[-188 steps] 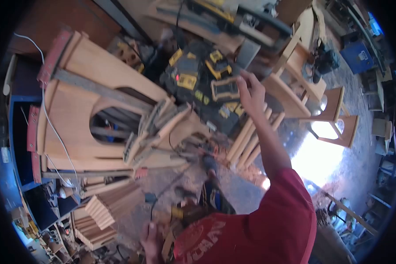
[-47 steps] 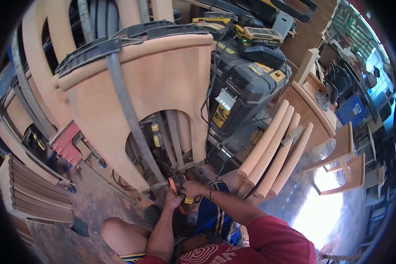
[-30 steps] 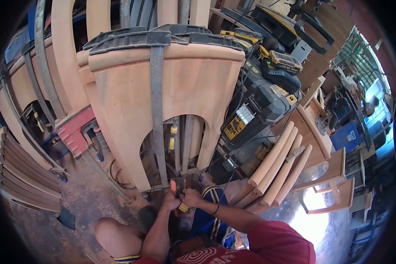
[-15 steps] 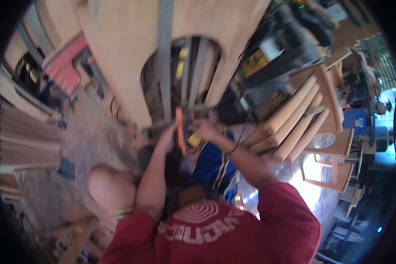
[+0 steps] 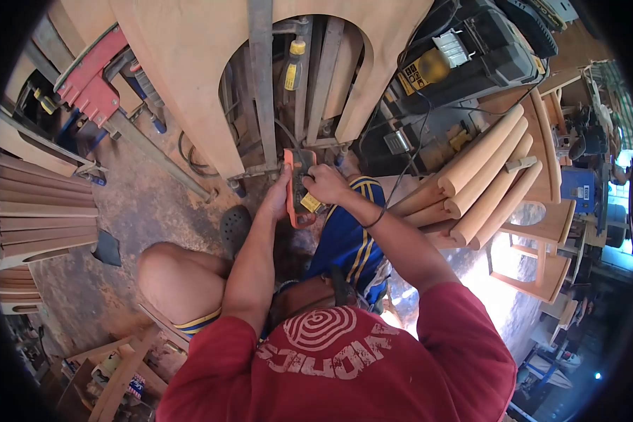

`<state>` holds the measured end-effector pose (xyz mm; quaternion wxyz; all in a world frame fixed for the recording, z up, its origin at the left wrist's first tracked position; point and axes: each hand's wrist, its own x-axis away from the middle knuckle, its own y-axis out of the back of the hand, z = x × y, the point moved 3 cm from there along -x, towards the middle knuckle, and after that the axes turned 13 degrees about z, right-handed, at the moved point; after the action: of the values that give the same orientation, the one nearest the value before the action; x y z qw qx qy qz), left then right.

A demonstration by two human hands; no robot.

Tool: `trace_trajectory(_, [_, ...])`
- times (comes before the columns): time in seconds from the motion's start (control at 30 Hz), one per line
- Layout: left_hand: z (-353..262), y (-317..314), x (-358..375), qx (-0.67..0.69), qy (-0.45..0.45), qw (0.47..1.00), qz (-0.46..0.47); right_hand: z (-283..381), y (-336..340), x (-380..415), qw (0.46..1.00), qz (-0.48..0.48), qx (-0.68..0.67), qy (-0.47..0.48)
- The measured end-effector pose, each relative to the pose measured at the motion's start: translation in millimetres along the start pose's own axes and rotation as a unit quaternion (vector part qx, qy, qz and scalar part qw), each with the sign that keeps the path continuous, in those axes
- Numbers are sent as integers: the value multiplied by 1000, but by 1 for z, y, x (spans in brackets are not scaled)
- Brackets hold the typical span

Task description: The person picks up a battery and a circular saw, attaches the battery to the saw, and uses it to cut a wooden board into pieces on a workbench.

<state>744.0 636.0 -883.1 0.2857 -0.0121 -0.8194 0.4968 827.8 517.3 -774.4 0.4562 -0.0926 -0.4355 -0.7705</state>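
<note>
Near the lower end of a long metal bar [image 5: 261, 91], both hands are on an orange tool [image 5: 290, 169] with a yellow part on its right side. It resembles a clamp head, though its exact kind is not clear. My left hand [image 5: 277, 194] wraps round its left edge. Curled fingers of my right hand [image 5: 323, 184] rest at its right side, just above the yellow part [image 5: 311, 203]; what they pinch is hidden. A large wooden panel [image 5: 183, 77] with an arched cutout stands just beyond the hands. Inside the arch hangs a clamp's yellow-and-black handle [image 5: 293, 67].
Rounded wooden pieces [image 5: 482, 169] are stacked at the right. A black tool case [image 5: 496, 53] with cables stands behind them. At the left are a red clamp [image 5: 91, 88] and slatted wood parts [image 5: 46, 211]. A grey clog [image 5: 236, 231] is on the stained floor [image 5: 169, 211].
The view has gone from blurred to sharp. The orange tool has turned, so more of its broad face shows. Both hands stay on it in nearly the same place.
</note>
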Motion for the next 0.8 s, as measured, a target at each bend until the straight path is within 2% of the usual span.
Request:
trace_trajectory(0.1, [-3,-8,4,-27,-4,999,-32,3,-2,-2,1000,-4,-11,-15])
trace_trajectory(0.2, [-1,9,-7,-131,-32,990,-47,3,-1,-4,1000,14,-2,-23])
trace_trajectory(0.3, [-11,-8,7,-137,-15,989,-51,0,-7,-6,1000,20,2,-3])
trace_trajectory(0.4, [-9,-5,4,-120,-5,992,-41,-1,-7,-4,999,25,-33,-23])
trace_trajectory(0.5, [-11,-23,11,-69,5,996,-57,-5,-20,-3,998,-52,-15,-23])
trace_trajectory(0.6, [-2,8,-5,-162,-6,986,-41,-16,-22,-1,1000,-7,-5,-4])
trace_trajectory(0.7, [-7,3,2,-157,36,986,-41,-14,-4,-8,996,74,-36,-33])
trace_trajectory(0.8, [-6,4,-5,-143,3,989,-31,-14,10,11,998,-43,-25,-28])
